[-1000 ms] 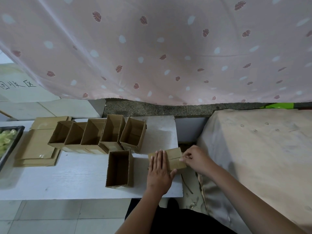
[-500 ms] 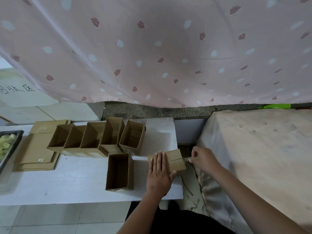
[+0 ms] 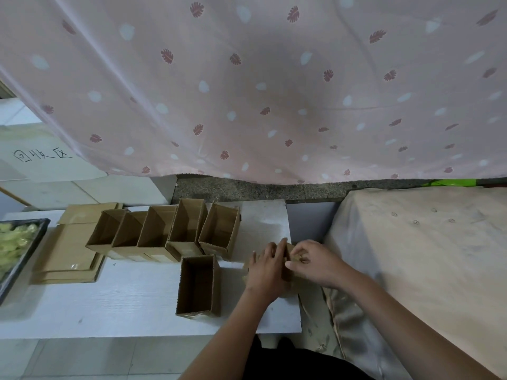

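Through the head camera we see a row of open boxes (image 3: 164,231) standing along the back of the surface (image 3: 109,303), mouths up. A lone open box (image 3: 198,286) stands in front of the row, just left of our hands and not touching them. Flat cardboard (image 3: 65,253) lies stacked toward the left edge, with a tray (image 3: 26,255) beyond it. A pink curtain (image 3: 274,78) hangs behind, and a beige cloth (image 3: 425,256) lies past the right edge.

The small box (image 3: 290,247) sits at the right edge, toward the front right corner. Both hands cover most of it, so we cannot tell which way its long axis runs. Our left hand (image 3: 267,270) lies on it with its fingers straight. Our right hand (image 3: 315,263) curls its fingers round the small box's right end and grips it.
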The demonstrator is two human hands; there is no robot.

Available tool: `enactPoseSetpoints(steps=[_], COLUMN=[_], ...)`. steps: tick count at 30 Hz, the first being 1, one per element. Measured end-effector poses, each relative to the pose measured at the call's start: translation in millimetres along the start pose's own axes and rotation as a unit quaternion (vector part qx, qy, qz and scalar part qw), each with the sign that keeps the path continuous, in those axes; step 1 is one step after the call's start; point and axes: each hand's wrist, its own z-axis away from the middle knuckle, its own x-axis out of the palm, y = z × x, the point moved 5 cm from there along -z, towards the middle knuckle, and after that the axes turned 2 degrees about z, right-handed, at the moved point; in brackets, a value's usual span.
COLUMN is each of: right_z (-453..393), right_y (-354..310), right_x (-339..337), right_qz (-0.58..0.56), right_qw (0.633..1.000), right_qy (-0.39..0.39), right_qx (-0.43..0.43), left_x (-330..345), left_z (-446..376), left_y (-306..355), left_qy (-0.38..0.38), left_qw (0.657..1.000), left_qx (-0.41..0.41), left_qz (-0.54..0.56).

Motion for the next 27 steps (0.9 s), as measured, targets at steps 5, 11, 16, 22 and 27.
enactPoseSetpoints(steps=[5,11,16,22,27], right_z=[4.8,3.8,-0.7,-5.4,-6.6], right_y=[1.6,8.8,10.5,10.0,13.6], right_x=[-16.4,-12.5,5.7,21.2,27.9], right_qz=[0.048,0.092,0.095,0.074,0.046], right_qw=[0.995,0.99,0.993,0.996,0.999], right_qy=[0.078,0.096,0.074,0.044,0.018], right_qx=[-0.027,-0.038,-0.016,-0.01,0.019], left_x=[2.9,17.8,19.3,32.4,40.7], left_z=[12.7,28.5,32.0,28.9,30.0], left_y=[-20.8,-41.0,-38.6,-20.0,-16.4], left_qy=[0.017,0.013,0.016,-0.014,-0.011], left_qw=[0.993,0.988,0.996,0.999,0.997], left_qx=[-0.032,-0.085,-0.073,-0.016,-0.027], left_qz=[0.114,0.129,0.039,-0.04,-0.076])
